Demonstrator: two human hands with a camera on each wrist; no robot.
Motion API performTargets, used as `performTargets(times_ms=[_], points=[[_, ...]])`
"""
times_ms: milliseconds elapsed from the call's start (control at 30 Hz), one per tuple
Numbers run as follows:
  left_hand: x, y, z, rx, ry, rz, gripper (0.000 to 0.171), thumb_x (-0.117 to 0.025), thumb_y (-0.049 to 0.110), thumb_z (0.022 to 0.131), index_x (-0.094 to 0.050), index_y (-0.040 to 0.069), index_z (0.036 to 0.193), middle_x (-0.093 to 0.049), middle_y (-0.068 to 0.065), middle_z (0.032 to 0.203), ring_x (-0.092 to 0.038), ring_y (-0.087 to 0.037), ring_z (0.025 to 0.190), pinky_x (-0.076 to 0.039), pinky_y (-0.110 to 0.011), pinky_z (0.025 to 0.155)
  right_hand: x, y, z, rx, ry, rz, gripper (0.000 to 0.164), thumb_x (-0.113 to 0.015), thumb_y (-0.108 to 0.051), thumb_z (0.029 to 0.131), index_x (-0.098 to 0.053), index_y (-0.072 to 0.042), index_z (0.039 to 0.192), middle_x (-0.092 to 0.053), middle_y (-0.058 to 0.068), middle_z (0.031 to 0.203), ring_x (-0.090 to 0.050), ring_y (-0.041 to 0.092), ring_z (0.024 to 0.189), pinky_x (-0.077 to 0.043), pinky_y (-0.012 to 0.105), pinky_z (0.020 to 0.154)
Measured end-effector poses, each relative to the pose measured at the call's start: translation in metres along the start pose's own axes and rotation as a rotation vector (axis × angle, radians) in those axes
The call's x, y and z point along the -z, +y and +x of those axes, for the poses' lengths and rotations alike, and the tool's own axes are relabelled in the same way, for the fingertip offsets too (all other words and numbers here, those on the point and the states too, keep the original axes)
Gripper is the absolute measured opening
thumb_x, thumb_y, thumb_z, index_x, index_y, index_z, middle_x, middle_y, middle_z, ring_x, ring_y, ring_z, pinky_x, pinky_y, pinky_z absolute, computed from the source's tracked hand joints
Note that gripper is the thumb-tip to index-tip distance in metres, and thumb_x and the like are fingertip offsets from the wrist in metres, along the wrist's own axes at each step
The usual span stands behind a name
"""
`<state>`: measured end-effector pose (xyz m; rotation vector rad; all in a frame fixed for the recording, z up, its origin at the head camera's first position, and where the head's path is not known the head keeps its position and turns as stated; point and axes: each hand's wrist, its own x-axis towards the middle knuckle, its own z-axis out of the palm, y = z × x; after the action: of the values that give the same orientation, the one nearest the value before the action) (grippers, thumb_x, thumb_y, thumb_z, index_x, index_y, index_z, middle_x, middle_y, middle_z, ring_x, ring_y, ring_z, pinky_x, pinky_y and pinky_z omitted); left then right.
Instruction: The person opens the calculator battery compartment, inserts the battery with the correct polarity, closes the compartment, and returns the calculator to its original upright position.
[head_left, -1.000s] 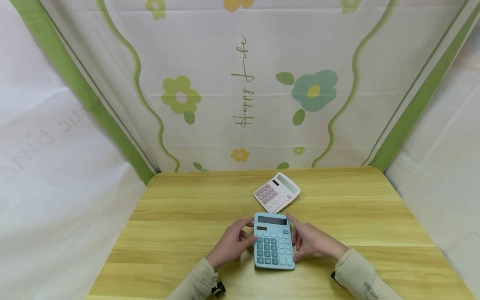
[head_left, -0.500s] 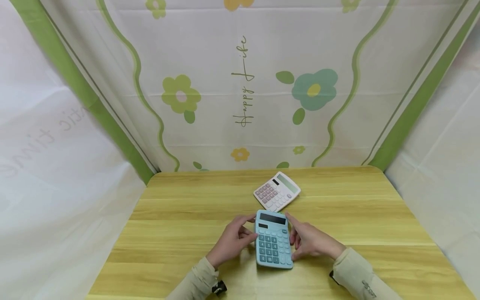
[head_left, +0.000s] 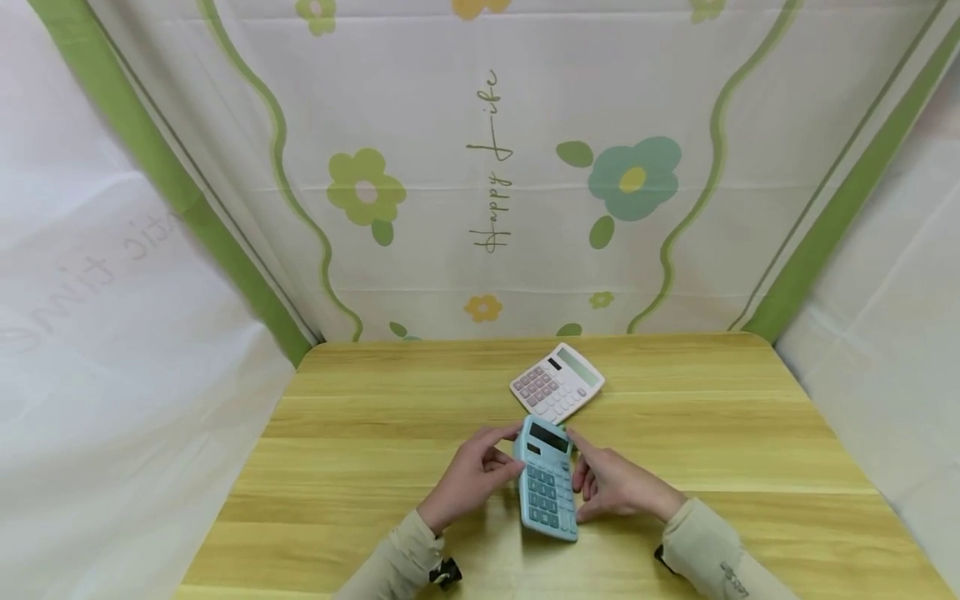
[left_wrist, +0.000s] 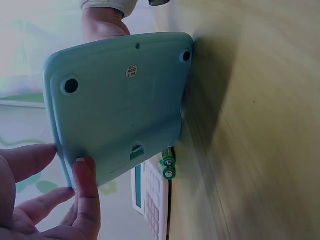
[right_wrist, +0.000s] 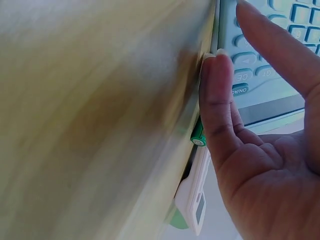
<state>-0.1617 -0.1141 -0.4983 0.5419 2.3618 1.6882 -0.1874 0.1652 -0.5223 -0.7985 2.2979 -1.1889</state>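
Observation:
A light blue calculator (head_left: 549, 487) is tilted up on its right side, its left edge raised off the table. My left hand (head_left: 474, 477) pinches that raised left edge between thumb and fingers. At the lower right edge, my right hand (head_left: 622, 485) holds the calculator, its thumb near the keys in the right wrist view. The left wrist view shows the calculator's underside (left_wrist: 115, 100), with dark round feet, a small round sticker and a latch (left_wrist: 137, 152). Green batteries (left_wrist: 168, 165) lie behind it, mostly hidden in the head view.
Behind the blue calculator, a pink and white calculator (head_left: 557, 383) lies face up at an angle on the wooden table (head_left: 375, 400). A flower-print curtain (head_left: 420, 250) hangs at the table's back edge, with white cloth on both sides.
The blue calculator has gone from facing up to tilted, its left side lifting and its face turning right. My left hand has risen with that edge; the right hand has shifted slightly left.

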Motion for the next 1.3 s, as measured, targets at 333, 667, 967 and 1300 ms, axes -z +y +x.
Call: performTargets(times_ms=[333, 667, 967, 1300], points=[[-0.005, 0.004, 0.004, -0.027, -0.048, 0.003, 0.056, -0.069, 0.021, 0.101, -0.051, 0.023, 0.154, -0.056, -0.012, 0.140, -0.069, -0.013, 0.100, -0.059, -0.023, 0.086, -0.002, -0.003, 0.001, 0.016, -0.009, 0.042, 0.106, -0.080, -0.015, 0.091, -0.005, 0.008, 0.163, -0.072, 0.007, 0.096, -0.070, 0.014, 0.080, -0.059, 0.025, 0.074], [-0.012, 0.000, 0.004, -0.003, -0.091, -0.040, 0.057, -0.067, 0.026, 0.103, -0.047, 0.023, 0.156, -0.052, -0.011, 0.146, -0.068, -0.015, 0.106, -0.058, -0.023, 0.090, 0.003, -0.014, -0.001, -0.081, -0.002, 0.263, 0.074, -0.045, -0.033, 0.113, -0.006, 0.002, 0.165, -0.071, 0.031, 0.117, -0.076, 0.035, 0.089, -0.064, 0.039, 0.079], [-0.015, -0.007, 0.006, 0.021, -0.105, -0.086, 0.056, -0.067, 0.030, 0.102, -0.047, 0.023, 0.154, -0.050, -0.010, 0.154, -0.069, -0.014, 0.108, -0.059, -0.025, 0.089, -0.002, -0.019, 0.000, -0.094, 0.026, 0.287, 0.074, -0.041, -0.037, 0.113, -0.008, 0.006, 0.163, -0.069, 0.035, 0.117, -0.077, 0.037, 0.088, -0.064, 0.043, 0.079], [-0.025, -0.009, 0.009, -0.024, -0.180, -0.018, 0.056, -0.064, 0.031, 0.104, -0.044, 0.031, 0.157, -0.051, -0.006, 0.150, -0.068, -0.014, 0.112, -0.056, -0.025, 0.094, 0.001, -0.034, 0.001, -0.164, 0.125, 0.179, 0.081, -0.044, -0.047, 0.110, -0.018, 0.011, 0.160, -0.075, 0.022, 0.110, -0.076, 0.029, 0.076, -0.063, 0.042, 0.077]])
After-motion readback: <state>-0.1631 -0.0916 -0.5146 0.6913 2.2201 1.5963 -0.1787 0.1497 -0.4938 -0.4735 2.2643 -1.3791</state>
